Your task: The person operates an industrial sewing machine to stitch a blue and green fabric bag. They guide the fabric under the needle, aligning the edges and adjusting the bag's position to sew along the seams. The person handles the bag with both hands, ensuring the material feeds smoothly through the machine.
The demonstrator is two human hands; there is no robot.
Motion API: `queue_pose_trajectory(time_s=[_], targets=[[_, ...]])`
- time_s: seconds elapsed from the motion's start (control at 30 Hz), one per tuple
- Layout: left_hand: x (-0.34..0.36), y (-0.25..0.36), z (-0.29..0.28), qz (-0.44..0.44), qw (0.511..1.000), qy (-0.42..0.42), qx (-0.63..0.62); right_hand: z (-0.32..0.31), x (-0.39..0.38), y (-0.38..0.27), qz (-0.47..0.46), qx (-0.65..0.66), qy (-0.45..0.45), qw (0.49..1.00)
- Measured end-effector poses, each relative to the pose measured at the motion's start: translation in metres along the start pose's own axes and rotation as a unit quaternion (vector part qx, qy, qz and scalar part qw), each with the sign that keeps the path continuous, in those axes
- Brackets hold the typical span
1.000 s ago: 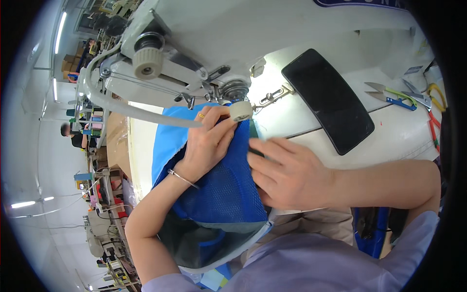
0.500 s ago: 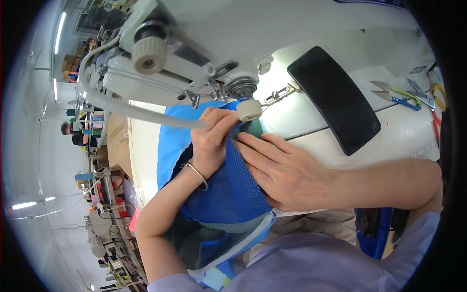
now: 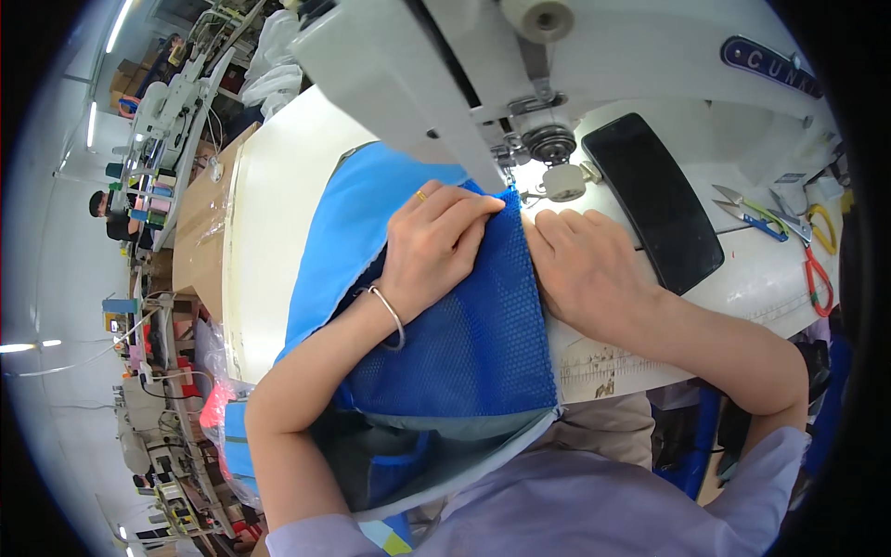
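Using the white metal sewing-machine head (image 3: pixel 399 102) as my reference. Change over the last half second: right grip (image 3: pixel 589 265) was flat with its fingers at the mesh edge, now it's curled just right of that edge, near the head's needle end. Dark-blue honeycomb mesh panel (image 3: pixel 483 343) runs from the needle end toward the wearer, its right edge straighter; the green cloth that showed there is out of sight. I read that as the edge better lined up with the needle; can't confirm it's clamped. Left grip (image 3: pixel 432 246) is narrow, bunched on the mesh just short of the needle end. Right fingertips hidden, can't tell if they hold anything. Sky-blue smooth fabric (image 3: pixel 348 232) spreads left of the needle end on the white flat desk (image 3: pixel 278 204). Writing: navy rounded badge (image 3: pixel 772 67), pale capitals, right of the head, cut off by my lens rim; white rectangular label (image 3: pixel 790 178) below it, too small to read.
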State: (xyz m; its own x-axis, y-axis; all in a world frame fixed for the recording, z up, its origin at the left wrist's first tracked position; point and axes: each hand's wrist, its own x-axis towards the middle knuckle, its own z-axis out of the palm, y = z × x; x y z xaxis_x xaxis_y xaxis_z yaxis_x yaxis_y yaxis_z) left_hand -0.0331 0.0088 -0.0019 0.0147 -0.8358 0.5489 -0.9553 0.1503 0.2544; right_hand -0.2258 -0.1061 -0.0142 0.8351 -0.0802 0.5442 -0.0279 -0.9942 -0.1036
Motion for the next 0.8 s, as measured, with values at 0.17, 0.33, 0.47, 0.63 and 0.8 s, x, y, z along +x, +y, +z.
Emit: queue_pose_trajectory(time_s=[0.17, 0.33, 0.47, 0.63, 0.8], targets=[[-0.001, 0.005, -0.009, 0.014, 1.000, -0.016, 0.017, 0.001, 0.006, -0.001, 0.002, -0.019, -0.023, 1.000], [0.000, 0.005, -0.022, 0.082, 0.992, -0.066, 0.066, 0.003, 0.005, -0.001, 0.016, -0.011, 0.008, 1.000], [-0.005, -0.007, -0.022, 0.098, 0.992, -0.075, 0.028, 0.004, 0.007, -0.004, 0.016, -0.012, 0.007, 1.000], [-0.005, -0.010, -0.016, 0.093, 0.993, -0.076, 0.002, -0.002, 0.002, -0.002, 0.005, -0.003, 0.010, 1.000], [-0.004, -0.009, -0.015, 0.078, 0.995, -0.067, 0.001, -0.015, 0.001, 0.001, -0.055, -0.004, 0.079, 0.995]])
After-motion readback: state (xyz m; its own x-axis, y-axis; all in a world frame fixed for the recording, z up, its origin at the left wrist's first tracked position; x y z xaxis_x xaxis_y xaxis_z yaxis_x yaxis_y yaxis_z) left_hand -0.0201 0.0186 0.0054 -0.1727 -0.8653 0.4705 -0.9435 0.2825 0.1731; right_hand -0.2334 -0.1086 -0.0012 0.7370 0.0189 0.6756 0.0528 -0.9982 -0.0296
